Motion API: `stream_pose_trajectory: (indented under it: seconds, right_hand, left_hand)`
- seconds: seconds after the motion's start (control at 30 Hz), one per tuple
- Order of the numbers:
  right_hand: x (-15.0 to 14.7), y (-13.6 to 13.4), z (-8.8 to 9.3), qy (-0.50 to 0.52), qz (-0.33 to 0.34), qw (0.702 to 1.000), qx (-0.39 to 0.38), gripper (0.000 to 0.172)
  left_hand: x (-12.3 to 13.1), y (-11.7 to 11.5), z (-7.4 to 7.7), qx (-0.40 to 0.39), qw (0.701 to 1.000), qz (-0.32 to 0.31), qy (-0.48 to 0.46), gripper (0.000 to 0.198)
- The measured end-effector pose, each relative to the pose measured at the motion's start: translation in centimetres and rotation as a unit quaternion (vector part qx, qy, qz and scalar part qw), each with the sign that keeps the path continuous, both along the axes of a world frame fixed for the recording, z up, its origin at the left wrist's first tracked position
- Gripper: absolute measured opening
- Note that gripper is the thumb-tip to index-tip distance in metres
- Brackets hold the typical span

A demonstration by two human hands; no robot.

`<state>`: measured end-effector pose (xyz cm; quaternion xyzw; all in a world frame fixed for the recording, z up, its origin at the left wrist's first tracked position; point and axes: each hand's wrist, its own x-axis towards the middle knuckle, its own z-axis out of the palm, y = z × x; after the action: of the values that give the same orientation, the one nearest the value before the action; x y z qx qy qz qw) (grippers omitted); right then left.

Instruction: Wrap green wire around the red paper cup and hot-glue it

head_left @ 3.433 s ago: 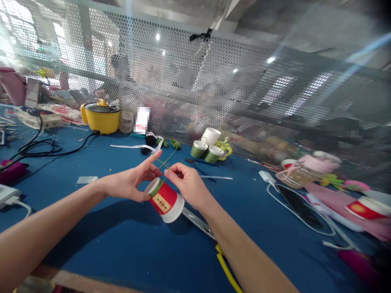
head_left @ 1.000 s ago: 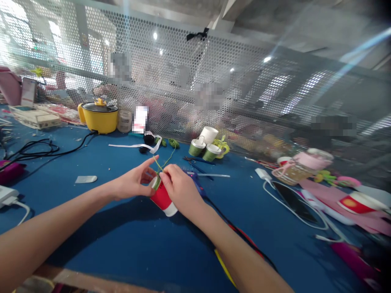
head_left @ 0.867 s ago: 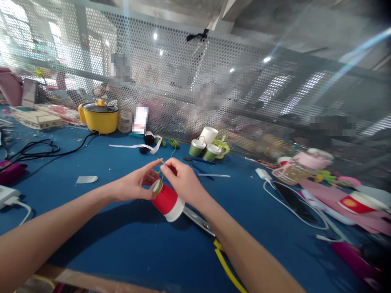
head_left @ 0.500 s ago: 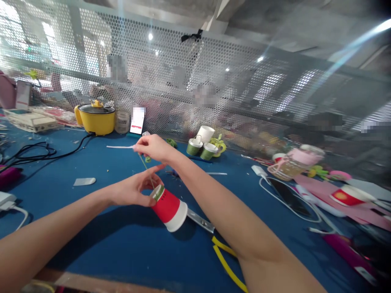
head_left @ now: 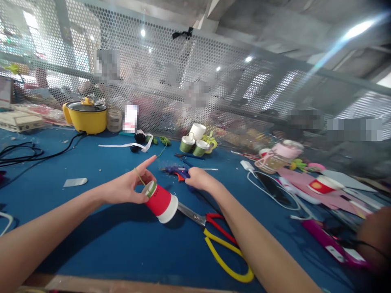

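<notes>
My left hand (head_left: 126, 186) grips a red-and-white paper cup (head_left: 161, 201), tilted with its base toward the lower right. Green yarn (head_left: 151, 189) is wound at the cup's narrow left end, and a strand runs over the hand toward a small green bundle (head_left: 165, 141) farther back. The left index finger points up and away from the cup. My right hand (head_left: 200, 179) is closed round the handle of a blue glue gun (head_left: 173, 170) with an orange trigger; its nozzle faces left. Large scissors (head_left: 198, 219) with red and yellow handles lie beside the cup.
Behind stand green-wrapped cups (head_left: 187, 145), a yellow electric pot (head_left: 87, 121) and a glass jar (head_left: 114, 121). White ribbon (head_left: 122, 145) and pliers (head_left: 191, 156) lie nearer. At right are a cabled phone (head_left: 273, 188) and a purple device (head_left: 324, 240). Someone's arm shows at the right edge.
My right hand has let go of the yarn strand and moved right and down onto the glue gun. My left hand still holds the cup. The view has shifted slightly.
</notes>
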<state>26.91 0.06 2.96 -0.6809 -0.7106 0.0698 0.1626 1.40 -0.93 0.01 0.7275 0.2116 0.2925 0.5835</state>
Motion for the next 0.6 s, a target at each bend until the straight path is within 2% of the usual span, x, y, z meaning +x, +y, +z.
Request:
stream_pose_trajectory:
  seconds: [0.13,0.23,0.3,0.37,0.5,0.6]
  right_hand:
    - [0.2,-0.6,-2.2,0.031,-0.043,0.999,0.006,0.029]
    - [0.2,-0.3,-2.3,0.081,-0.076,0.994,0.001,0.013]
    - [0.2,-0.7,-1.6,0.119,-0.077,0.99,-0.009,0.016]
    - [0.0,-1.6,-0.5,0.168,-0.05,0.984,-0.024,0.022]
    - [-1.0,-4.3,2.0,0.299,0.015,0.954,-0.036,0.015]
    - [-2.0,-5.9,3.0,0.332,0.032,0.942,-0.049,0.023]
  left_hand:
    - [-0.1,0.1,0.1,-0.001,1.0,-0.001,0.007,0.102]
    - [-0.2,0.2,0.1,0.006,1.0,-0.003,0.013,0.101]
    - [-0.3,0.3,0.1,0.014,1.0,-0.001,0.018,0.1]
    - [-0.4,0.4,0.2,0.019,1.0,-0.001,0.016,0.1]
    - [-0.6,0.7,0.4,0.013,1.0,0.002,0.001,0.102]
    - [-0.7,0.9,0.4,0.014,1.0,0.01,-0.003,0.102]
